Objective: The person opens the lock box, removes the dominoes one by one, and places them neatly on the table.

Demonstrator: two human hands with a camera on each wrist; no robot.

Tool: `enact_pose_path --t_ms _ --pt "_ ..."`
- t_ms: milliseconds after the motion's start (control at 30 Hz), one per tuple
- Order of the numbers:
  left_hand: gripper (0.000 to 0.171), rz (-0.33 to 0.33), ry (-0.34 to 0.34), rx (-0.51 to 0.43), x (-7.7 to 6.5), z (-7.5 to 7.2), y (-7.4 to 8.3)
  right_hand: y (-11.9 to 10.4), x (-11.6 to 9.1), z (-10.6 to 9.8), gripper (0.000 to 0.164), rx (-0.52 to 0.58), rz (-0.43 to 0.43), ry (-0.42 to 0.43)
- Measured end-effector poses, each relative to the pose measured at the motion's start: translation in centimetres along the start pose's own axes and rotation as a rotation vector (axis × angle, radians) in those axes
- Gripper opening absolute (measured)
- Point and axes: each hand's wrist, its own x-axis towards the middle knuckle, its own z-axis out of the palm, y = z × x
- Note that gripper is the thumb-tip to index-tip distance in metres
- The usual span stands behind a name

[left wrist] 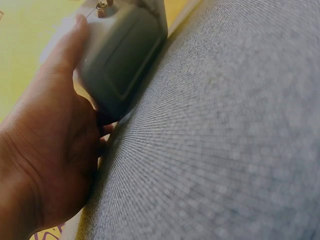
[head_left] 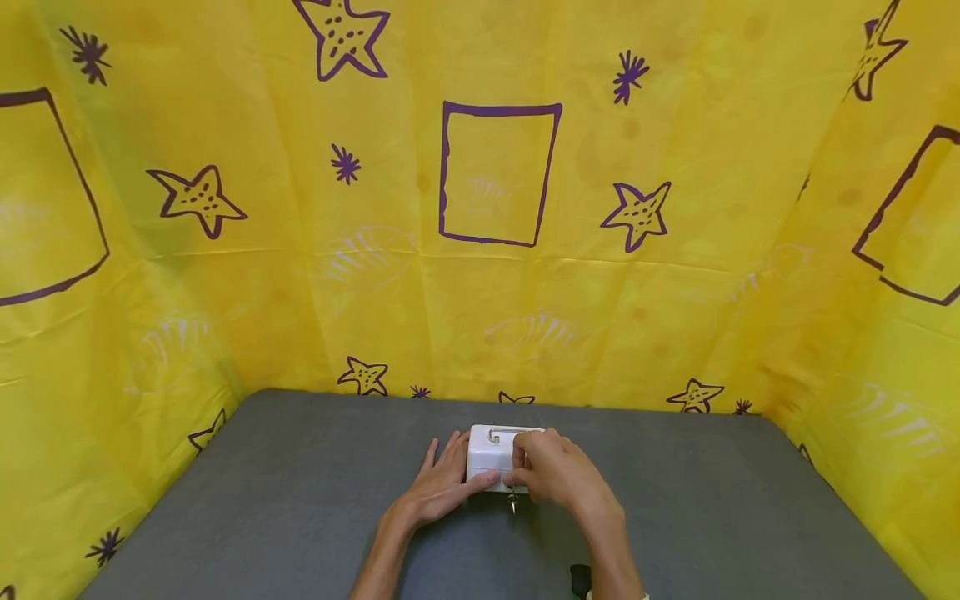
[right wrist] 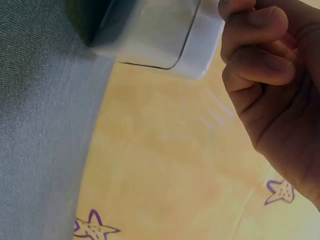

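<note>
A small white cash box [head_left: 491,456] with a metal carrying handle [head_left: 495,436] on its lid stands on the grey table. My left hand [head_left: 438,490] rests against its left side with the fingers stretched out, and its thumb [left wrist: 70,47] lies across the front. At the front of the box my right hand [head_left: 558,471] has its fingers curled and pinches a key, mostly hidden by the fingertips. Another key [head_left: 513,503] dangles below them. A brass-coloured metal piece [left wrist: 104,9] shows at the box's front in the left wrist view. Curled right fingers [right wrist: 260,70] appear beside the box's corner.
The grey cloth-covered table [head_left: 300,500] reaches out on both sides of the box. Yellow curtains [head_left: 495,292] with purple starfish and square outlines enclose it at the back and sides. A black item [head_left: 581,581] lies by the right forearm.
</note>
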Motion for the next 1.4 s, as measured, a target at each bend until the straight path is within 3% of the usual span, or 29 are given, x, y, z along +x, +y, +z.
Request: enact_pose_path --t_ms 267,533,800,900,1067,1233,1400 --pt "0.093 0.023 0.024 0.017 0.2 0.3 -0.2 0.3 -0.4 0.3 0.031 -0.093 0.052 0.051" --pt "0.091 0.036 0.031 0.008 0.2 0.3 -0.3 0.4 -0.8 0.1 0.027 -0.053 0.047 0.027" --pt "0.093 0.067 -0.015 0.014 0.2 0.0 -1.2 1.1 -0.7 -0.8 0.025 0.066 -0.043 -0.069" --pt "0.096 0.083 -0.044 0.016 0.1 -0.2 -1.6 1.4 -0.5 -1.1 0.020 0.082 -0.070 -0.018" --pt "0.107 0.136 -0.084 0.044 -0.3 -0.6 -1.3 1.6 -0.3 -1.1 0.010 0.040 -0.040 0.111" --pt "0.118 0.162 -0.134 0.072 -0.8 -1.6 -0.4 2.1 -0.1 -1.0 0.009 0.045 -0.048 0.092" --pt "0.120 0.168 -0.114 0.039 -0.9 -1.5 -0.3 2.9 -0.4 -0.9 0.022 -0.024 -0.063 0.078"
